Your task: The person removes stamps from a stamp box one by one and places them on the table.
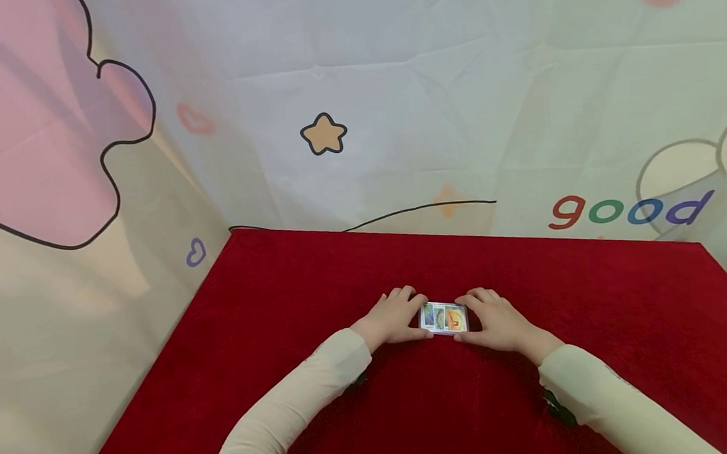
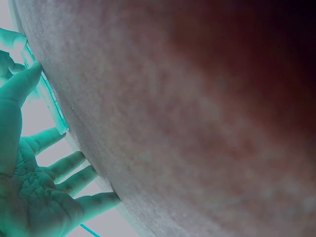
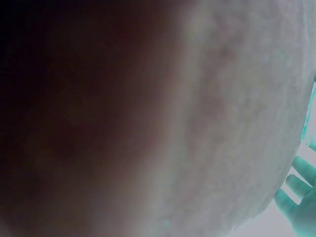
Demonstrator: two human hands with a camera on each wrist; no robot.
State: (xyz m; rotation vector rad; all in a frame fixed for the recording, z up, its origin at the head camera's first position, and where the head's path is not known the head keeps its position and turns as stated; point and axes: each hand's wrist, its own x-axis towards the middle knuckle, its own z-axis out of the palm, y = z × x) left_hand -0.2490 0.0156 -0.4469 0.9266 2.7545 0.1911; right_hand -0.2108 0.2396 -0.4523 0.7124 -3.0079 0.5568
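Observation:
A small flat picture box [image 1: 443,318] with clear edges lies on the red cloth, its top printed with blue, green and orange pictures. My left hand [image 1: 396,318] holds its left end, thumb at the near edge and index finger at the far edge. At the other end, my right hand [image 1: 498,319] grips it the same way. The left wrist view shows the box's thin side [image 2: 52,103] between the left thumb and index finger, with the other fingers spread on the cloth. In the right wrist view only a sliver of the box and some fingertips [image 3: 302,170] show.
Red cloth [image 1: 316,270] covers the table under both hands. Pale printed curtains [image 1: 396,131] stand along its back and left edges, with a star and the word "good". Dark pieces [image 1: 557,408] show beneath the cuffs.

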